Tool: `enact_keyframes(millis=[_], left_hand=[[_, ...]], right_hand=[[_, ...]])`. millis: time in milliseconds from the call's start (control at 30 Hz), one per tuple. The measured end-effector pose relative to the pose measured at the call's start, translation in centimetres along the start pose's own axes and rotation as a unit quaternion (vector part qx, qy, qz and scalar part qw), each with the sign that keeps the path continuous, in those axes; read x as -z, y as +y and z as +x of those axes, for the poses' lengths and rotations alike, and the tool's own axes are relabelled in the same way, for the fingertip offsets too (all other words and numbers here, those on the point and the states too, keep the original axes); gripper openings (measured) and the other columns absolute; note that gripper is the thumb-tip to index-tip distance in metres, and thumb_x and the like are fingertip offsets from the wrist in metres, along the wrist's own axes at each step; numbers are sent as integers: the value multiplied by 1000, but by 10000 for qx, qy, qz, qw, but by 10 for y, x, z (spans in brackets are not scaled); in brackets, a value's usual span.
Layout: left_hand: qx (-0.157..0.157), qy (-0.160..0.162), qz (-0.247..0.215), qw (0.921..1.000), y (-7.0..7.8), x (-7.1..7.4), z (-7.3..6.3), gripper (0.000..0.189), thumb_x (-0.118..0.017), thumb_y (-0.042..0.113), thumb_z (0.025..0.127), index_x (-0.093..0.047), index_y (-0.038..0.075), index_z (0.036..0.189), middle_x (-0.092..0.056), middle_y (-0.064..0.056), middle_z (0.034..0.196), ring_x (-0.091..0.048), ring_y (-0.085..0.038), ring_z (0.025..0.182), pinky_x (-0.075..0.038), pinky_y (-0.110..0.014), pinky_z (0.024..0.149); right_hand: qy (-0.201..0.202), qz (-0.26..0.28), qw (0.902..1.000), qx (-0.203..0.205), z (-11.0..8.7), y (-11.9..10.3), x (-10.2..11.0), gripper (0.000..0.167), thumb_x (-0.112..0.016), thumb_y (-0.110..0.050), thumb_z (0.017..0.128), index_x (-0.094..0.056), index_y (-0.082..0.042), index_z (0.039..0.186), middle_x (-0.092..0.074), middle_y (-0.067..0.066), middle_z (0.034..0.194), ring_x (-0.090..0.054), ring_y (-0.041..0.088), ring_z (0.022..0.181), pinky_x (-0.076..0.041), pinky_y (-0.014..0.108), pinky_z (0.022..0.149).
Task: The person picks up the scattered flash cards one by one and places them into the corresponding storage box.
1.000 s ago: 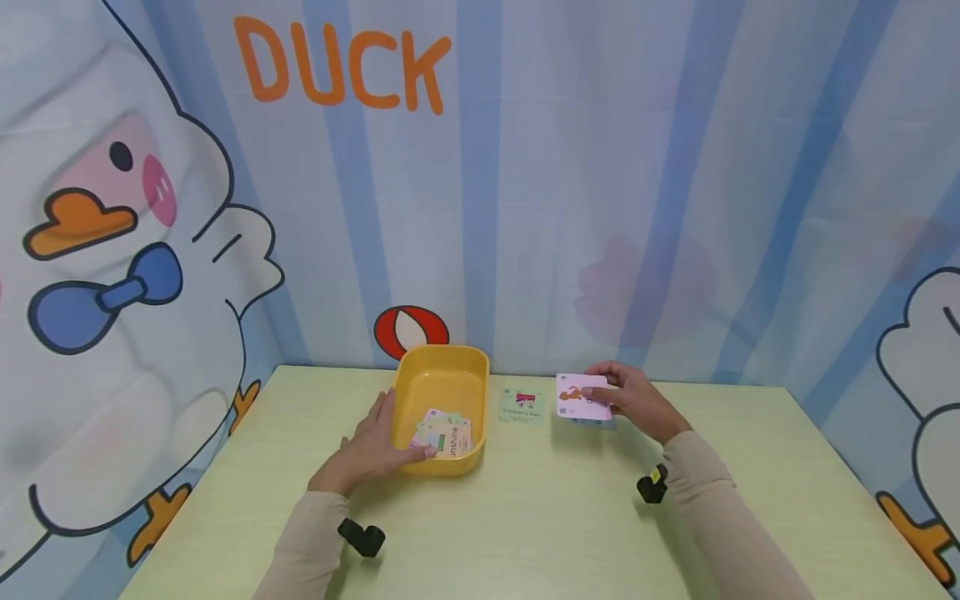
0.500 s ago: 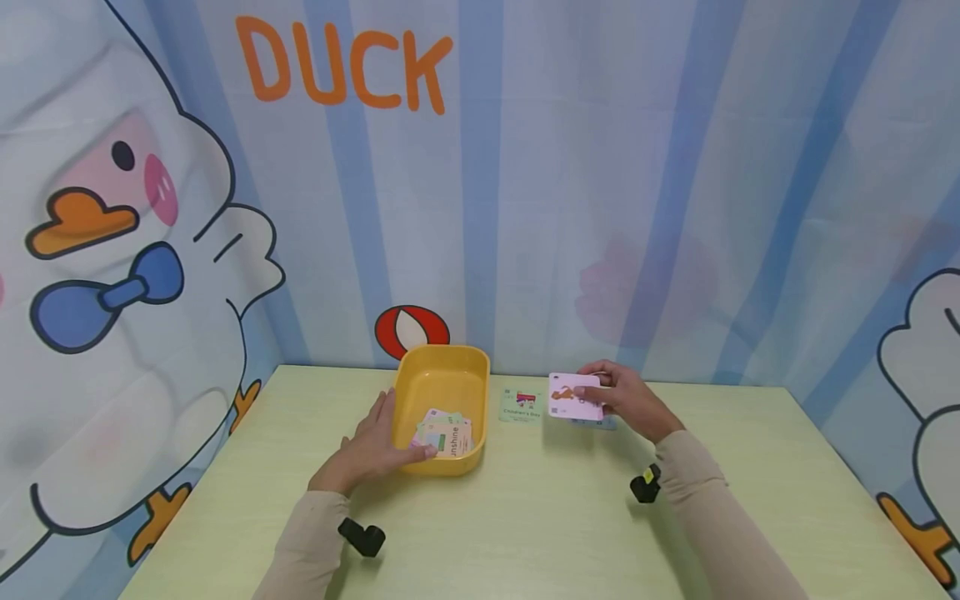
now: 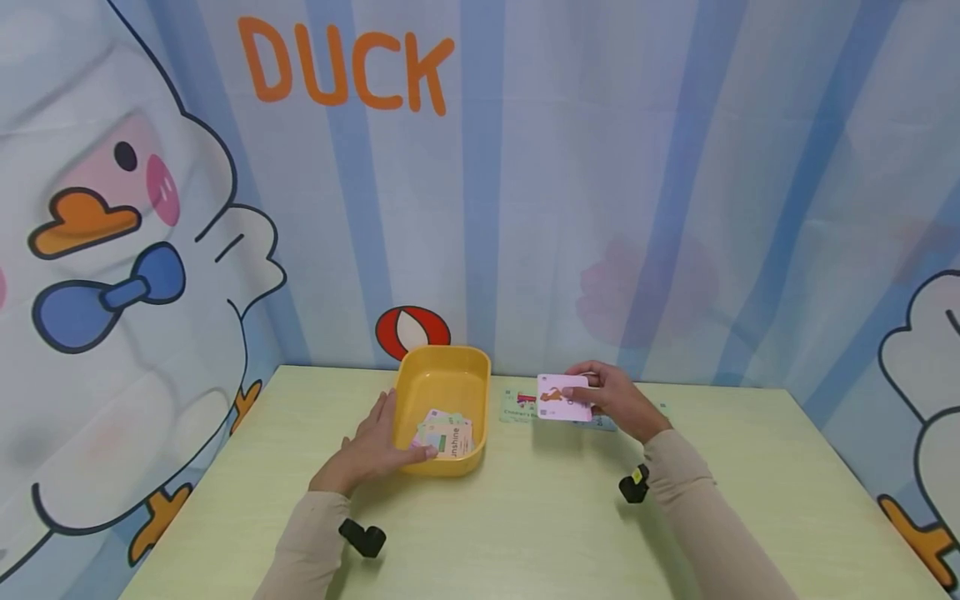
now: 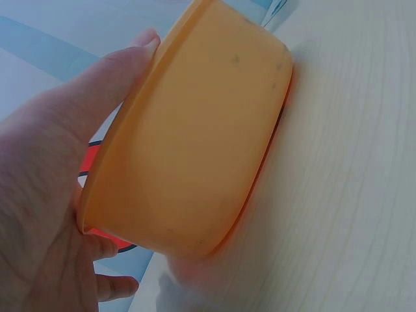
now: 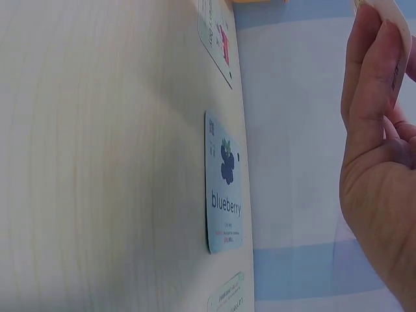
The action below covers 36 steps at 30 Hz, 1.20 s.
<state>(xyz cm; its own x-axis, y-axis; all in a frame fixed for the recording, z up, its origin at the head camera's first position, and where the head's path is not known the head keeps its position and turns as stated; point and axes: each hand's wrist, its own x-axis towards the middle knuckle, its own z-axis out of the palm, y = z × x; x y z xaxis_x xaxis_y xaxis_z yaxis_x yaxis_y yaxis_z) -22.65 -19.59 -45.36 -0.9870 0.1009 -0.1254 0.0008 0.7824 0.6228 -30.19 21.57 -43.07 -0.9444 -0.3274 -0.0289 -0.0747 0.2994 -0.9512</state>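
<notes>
**One hand apparently steadies a yellow tub, the other lifts a pink card**

The pale table meets a striped backdrop at its far edge. The tub stands near that edge, left of the cards on the table, perhaps so it stays within reach without crowding them.

The left forearm comes in from the near left. The left hand is spread wide at the tub's near-left corner, thumb over the rim and the other fingers extended along the outside, a pose that likely keeps it from sliding. The right forearm slants in from the near right, with the right hand raised clear of the surface. Its fingers are narrowed, pinching the pink card at one side, which leaves most of the printed face uncovered.

That card hangs above the table, overlapping the Children's Day card in the head view. The blueberry card lies face up, apart from its neighbours, seemingly spaced for legibility. A green-edged card is only partly visible. Inside the tub, loose cards overlap at the near end.
</notes>
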Motion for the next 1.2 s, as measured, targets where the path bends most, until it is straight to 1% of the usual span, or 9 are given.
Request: enact_keyframes(millis=[200,533,800,1000,1200], left_hand=[[35,13,12,10000,0,0,0,130,-74,73,74,1,17,164,0,-13,171,-10,-42,155,-6,-82,110],[20,28,-7,10000,-1,-1,1,131,-74,73,73,1,18,164,0,-13,171,-10,-42,155,-6,-83,110],[10,30,4,10000,-2,0,1,131,-74,74,73,1,17,164,0,-14,171,-11,-43,154,-6,-83,109],[35,8,0,10000,-1,0,1,131,-74,74,73,2,17,164,1,-13,171,-10,-42,155,-5,-82,111],[29,-25,27,10000,0,1,-1,132,-74,74,73,2,15,164,1,-14,171,-10,-44,154,-5,-82,111]], right_hand=[[-44,-35,10000,12,2,-1,-6,52,-78,-36,90,-58,-11,131,-68,15,118,-71,25,94,-60,36,74],[-145,103,9998,53,6,-3,-16,49,-78,-36,90,-60,-12,128,-68,15,115,-72,25,91,-60,34,70],[-290,278,9991,157,6,-4,-23,48,-77,-32,92,-58,-9,130,-67,16,116,-72,27,94,-60,36,70],[-288,211,9992,172,6,-4,-27,48,-77,-34,91,-59,-10,129,-65,16,113,-71,26,92,-58,35,70],[-298,201,9992,147,5,-6,-29,47,-77,-34,92,-60,-11,129,-64,16,112,-70,26,91,-57,34,69]])
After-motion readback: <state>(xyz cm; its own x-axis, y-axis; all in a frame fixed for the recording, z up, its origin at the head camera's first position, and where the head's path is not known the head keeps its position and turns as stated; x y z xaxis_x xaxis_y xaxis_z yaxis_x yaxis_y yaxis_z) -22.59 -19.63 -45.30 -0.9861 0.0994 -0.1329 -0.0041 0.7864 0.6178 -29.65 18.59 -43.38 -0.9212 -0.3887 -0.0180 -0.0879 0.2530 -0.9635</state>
